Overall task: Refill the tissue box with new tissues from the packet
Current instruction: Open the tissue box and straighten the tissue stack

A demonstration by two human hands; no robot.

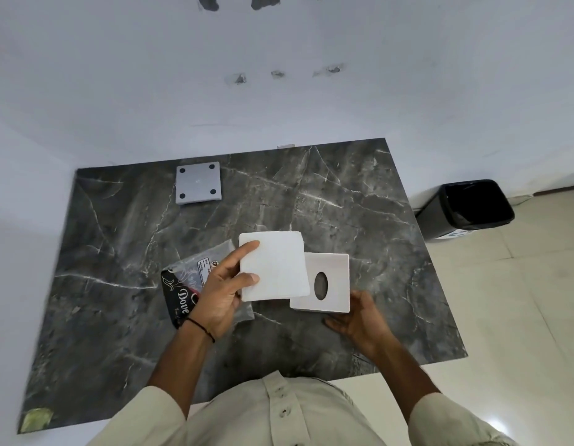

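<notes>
My left hand (223, 291) grips a square stack of white tissues (274, 267) by its left edge, held above the table. The stack overlaps the left side of the white tissue box (335, 286), which shows an oval opening and sits near the table's middle. My right hand (359, 320) touches the box's near right corner with fingers spread. The plastic tissue packet (189, 278), clear with a black printed end, lies on the table under my left hand.
A grey square plate with four dark dots (199, 183) lies at the back left of the dark marble table (343, 201). A black waste bin (469, 209) stands on the floor to the right. White walls bound the back and left.
</notes>
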